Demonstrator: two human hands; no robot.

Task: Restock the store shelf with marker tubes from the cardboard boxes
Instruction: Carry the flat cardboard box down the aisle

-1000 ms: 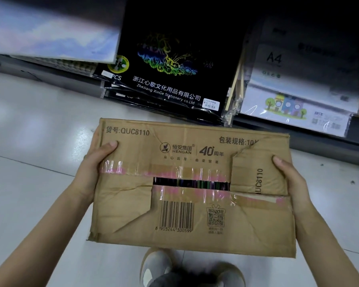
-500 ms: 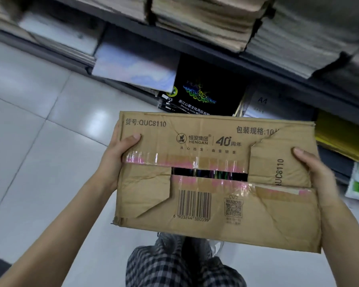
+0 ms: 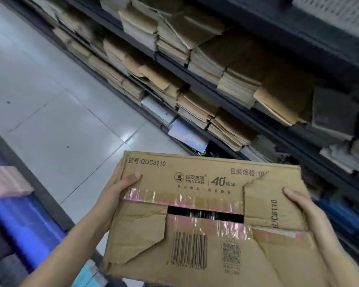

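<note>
I carry a worn brown cardboard box (image 3: 195, 235) printed "QUC8110", held level in front of me above the floor. My left hand (image 3: 116, 187) grips its left end, thumb on top of the lid. My right hand (image 3: 305, 210) grips the right end, thumb lying on the torn flap. The flaps are taped with clear and pink tape. A narrow gap (image 3: 205, 215) in the middle of the lid shows dark, coloured tubes inside; they are mostly hidden.
Dark metal shelves (image 3: 226, 83) run along the right, stacked with brown and beige paper pads (image 3: 236, 75). A white slotted basket (image 3: 340, 13) sits top right. Glossy tiled floor (image 3: 50, 100) stretches left. Blue and pink rolls (image 3: 19, 214) stand on another shelf at the lower left.
The box stays held in both hands the same way. My view has risen from the bottom shelf and floor to the higher shelves of paper pads, and the aisle now shows on the left.
</note>
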